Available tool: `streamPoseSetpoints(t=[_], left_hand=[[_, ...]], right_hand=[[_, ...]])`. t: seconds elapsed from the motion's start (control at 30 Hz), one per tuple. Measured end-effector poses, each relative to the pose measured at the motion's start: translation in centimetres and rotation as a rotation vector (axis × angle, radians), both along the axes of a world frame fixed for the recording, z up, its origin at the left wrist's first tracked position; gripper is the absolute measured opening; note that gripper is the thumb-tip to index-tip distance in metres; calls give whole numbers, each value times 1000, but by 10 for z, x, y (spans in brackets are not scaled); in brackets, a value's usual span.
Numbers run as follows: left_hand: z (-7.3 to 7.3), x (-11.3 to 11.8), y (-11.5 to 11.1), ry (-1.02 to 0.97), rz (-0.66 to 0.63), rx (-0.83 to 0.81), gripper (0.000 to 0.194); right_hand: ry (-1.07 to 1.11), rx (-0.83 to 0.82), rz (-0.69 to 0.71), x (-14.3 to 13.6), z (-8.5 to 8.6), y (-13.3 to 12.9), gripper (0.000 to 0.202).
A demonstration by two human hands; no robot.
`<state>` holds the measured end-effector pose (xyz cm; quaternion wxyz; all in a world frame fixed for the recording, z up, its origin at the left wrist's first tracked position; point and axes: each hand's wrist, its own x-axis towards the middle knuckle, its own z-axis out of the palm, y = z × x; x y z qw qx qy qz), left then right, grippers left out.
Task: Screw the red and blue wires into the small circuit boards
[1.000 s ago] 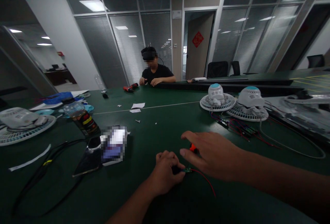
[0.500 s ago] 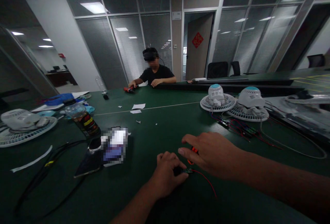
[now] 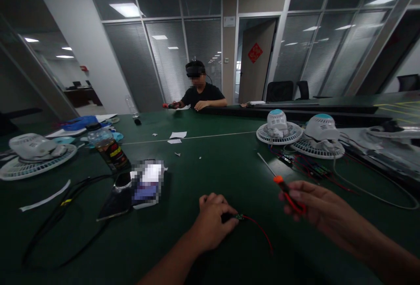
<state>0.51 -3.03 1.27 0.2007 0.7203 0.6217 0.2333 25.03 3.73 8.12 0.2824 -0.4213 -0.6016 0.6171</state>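
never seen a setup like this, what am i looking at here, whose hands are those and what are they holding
There's no machine: these are a person's own bare hands. Every picture comes from one camera worn on that person's head, looking forward and down, which is why the arms enter from below.

The left hand rests on the green table, its thumb and fingertips at a small green circuit board with a red wire trailing from it. The right hand holds a screwdriver, its tip pointing away.

White fan-like units stand to the right and left, along with a bottle and scraps of paper. Across the table, another person holds a red and dark tool.
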Motion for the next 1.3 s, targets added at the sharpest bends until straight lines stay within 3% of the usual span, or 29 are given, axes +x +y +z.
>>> streamPoseSetpoints(t=[0.07, 0.17, 0.27, 0.4, 0.63, 1.13, 1.3], left_hand=[[0, 2, 0, 8, 19, 9, 16], [0, 4, 0, 17, 38, 16, 16], [0, 6, 0, 36, 54, 17, 16], [-1, 8, 0, 69, 75, 7, 14], [4, 16, -1, 42, 127, -27, 16], [2, 29, -1, 36, 198, -34, 13], [3, 32, -6, 54, 148, 22, 13]], right_hand=[[-43, -10, 125, -3, -19, -10, 18], [-420, 366, 271, -19, -36, -18, 21], [-531, 568, 324, -38, -40, -12, 14], [-571, 686, 415, -53, -42, 3, 19], [-628, 782, 531, -57, -45, 16, 11], [-625, 873, 529, -51, -51, 11, 19], [-596, 884, 574, -48, -49, 12, 20]])
